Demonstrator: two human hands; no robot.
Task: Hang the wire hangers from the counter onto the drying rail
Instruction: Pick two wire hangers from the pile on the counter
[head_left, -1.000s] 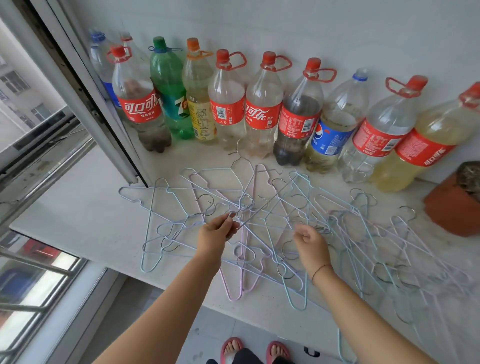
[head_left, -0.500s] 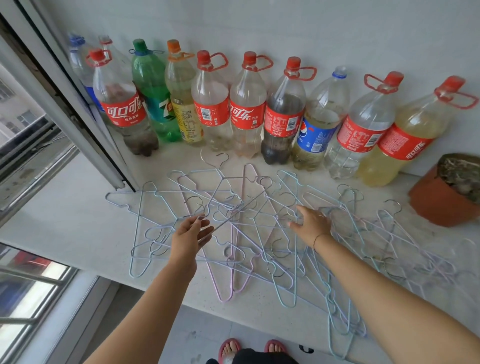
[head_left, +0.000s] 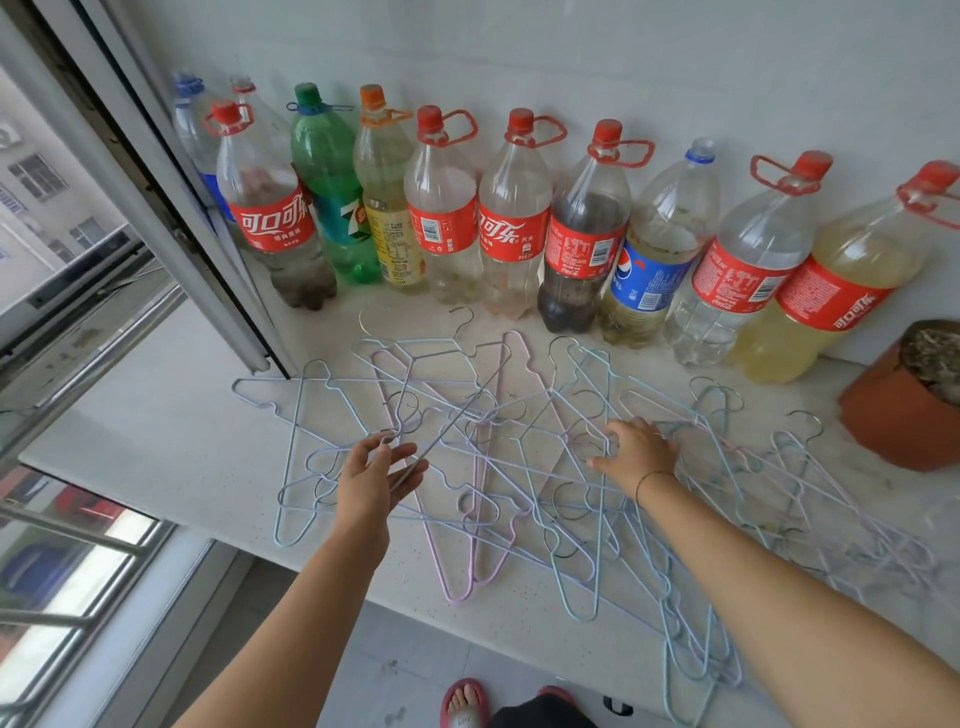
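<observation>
Your left hand (head_left: 379, 478) pinches a hanger (head_left: 458, 414) — its long bar runs far-right across the pile (head_left: 571, 519); your right hand (head_left: 636, 452) lies on that pile, grip unclear.

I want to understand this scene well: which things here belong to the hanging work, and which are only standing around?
For the job: wire hangers spread on the counter; left hand, pinching one hanger; right hand, on the pile, grip unclear.
Just standing about: row of plastic bottles; terracotta pot; window frame.
</observation>
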